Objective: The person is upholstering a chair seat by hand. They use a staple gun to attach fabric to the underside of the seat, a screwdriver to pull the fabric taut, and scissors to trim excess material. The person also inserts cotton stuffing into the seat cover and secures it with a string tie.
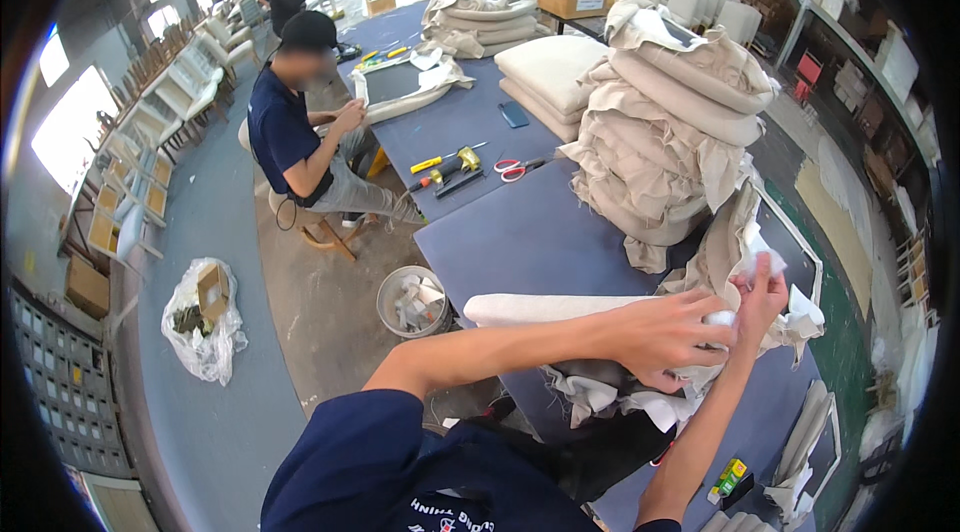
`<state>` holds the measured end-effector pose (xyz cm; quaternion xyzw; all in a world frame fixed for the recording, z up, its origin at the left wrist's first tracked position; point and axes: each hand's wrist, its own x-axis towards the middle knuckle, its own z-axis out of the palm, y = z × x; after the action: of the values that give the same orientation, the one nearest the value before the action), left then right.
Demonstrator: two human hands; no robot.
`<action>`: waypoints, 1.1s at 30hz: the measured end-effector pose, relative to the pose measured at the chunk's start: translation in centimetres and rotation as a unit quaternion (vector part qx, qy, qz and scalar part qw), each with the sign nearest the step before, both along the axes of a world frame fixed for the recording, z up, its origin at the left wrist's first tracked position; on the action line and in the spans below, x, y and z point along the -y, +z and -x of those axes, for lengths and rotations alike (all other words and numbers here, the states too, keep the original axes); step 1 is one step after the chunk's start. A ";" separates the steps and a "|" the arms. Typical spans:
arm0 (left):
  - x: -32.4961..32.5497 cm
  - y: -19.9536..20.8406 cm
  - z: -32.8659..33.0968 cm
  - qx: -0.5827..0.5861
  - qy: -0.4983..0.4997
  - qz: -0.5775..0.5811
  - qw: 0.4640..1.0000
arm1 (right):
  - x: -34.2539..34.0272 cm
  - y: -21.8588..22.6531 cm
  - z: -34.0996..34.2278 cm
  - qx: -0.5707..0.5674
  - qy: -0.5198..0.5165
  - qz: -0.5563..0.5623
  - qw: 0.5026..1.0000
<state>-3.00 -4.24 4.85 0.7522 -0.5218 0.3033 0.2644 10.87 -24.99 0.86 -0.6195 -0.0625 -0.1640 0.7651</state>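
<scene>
Blue-grey surface stood on the workshop floor, bucket beside it held pale scraps, beige cushion lay before the person, right grip pinched white material, left grip couldn't be told.

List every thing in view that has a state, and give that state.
Left hand: fingers bent, grip unclear
Right hand: pinching white padding
Beige cushion pile: stacked high, uneven
Bucket: open, scraps inside
Plastic bag: open, carton inside
Cardboard box: flaps open
Phone: lying flat
Scissors: lying flat
</scene>
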 end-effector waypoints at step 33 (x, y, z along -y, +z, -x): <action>5.4 2.7 -6.0 -0.209 0.041 0.031 0.976 | 1.2 0.8 16.7 0.073 -0.198 0.019 0.977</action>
<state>3.03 -9.65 7.59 0.8113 -0.4136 0.1661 0.3783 -5.81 -26.18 1.68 -0.6206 0.0024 -0.3562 0.6985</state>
